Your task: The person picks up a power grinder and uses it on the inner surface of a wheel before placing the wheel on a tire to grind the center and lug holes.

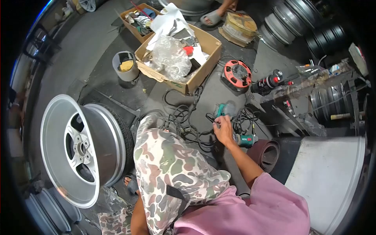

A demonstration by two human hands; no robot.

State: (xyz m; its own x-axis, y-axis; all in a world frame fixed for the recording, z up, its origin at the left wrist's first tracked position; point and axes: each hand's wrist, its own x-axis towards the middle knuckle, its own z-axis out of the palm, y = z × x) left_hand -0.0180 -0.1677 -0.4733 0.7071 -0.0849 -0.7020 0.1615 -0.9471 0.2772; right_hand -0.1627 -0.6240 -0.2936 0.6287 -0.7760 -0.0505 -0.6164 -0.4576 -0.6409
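My right hand (pixel 223 131) was stretched out to the middle of the frame, fingers curled down over the green angle grinder (pixel 239 135) that lay on the dark floor, just right of centre. The grinder's teal head showed above my knuckles and its green body with a label stuck out to the right of my wrist; I could not tell whether my fingers were fully clamped round it or only resting on it. My left hand was out of sight.

A tangle of black cables (pixel 184 121) ran just left of the grinder, touching it or nearly so. Just right of it lay a roll of brown sandpaper (pixel 266 154). Above, toward upper centre, sat the orange cable reel (pixel 237 73), and to its right a black spray can (pixel 268 82) lying on its side. Left of the reel stood an open cardboard box (pixel 203 58) stuffed with clear plastic and papers, with a second, smaller box (pixel 135 27) behind it and a grey bucket (pixel 126 66) to its left.

My camouflage trouser knee (pixel 168 172) filled the lower centre. At left, an alloy wheel (pixel 80 149) stood on edge. At the top edge, another person's sandalled foot (pixel 213 16) was near a stack of discs.
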